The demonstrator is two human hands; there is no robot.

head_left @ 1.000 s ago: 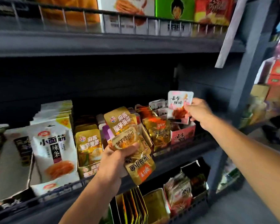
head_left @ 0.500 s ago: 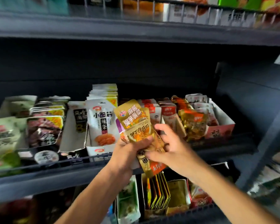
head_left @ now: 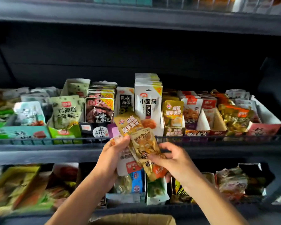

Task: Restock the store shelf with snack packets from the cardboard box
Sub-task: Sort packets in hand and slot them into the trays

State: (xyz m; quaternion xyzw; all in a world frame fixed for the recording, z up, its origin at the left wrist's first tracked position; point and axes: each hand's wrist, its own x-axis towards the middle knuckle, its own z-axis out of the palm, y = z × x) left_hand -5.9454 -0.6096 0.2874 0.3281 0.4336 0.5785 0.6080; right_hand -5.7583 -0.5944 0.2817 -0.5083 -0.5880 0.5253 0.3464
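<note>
Left hand (head_left: 111,157) grasps a fanned bunch of snack packets (head_left: 130,125) before the middle shelf (head_left: 39,155). Right hand (head_left: 173,159) fingers (head_left: 154,159) pinch the front gold packet (head_left: 144,143). Cardboard box (head_left: 133,219) sits below.

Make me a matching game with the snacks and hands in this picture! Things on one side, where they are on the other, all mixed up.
Things:
1. tall white packet
2. cardboard box
3. gold packets
4. pink carton

Places:
A. at the bottom edge, below the arms
B. far right of the middle shelf
C. fanned in the left hand, with the right hand pinching one
D. standing on the middle shelf, just behind the hands

Pairs: 1-D, 2-A, 3-C, 4-B
</note>
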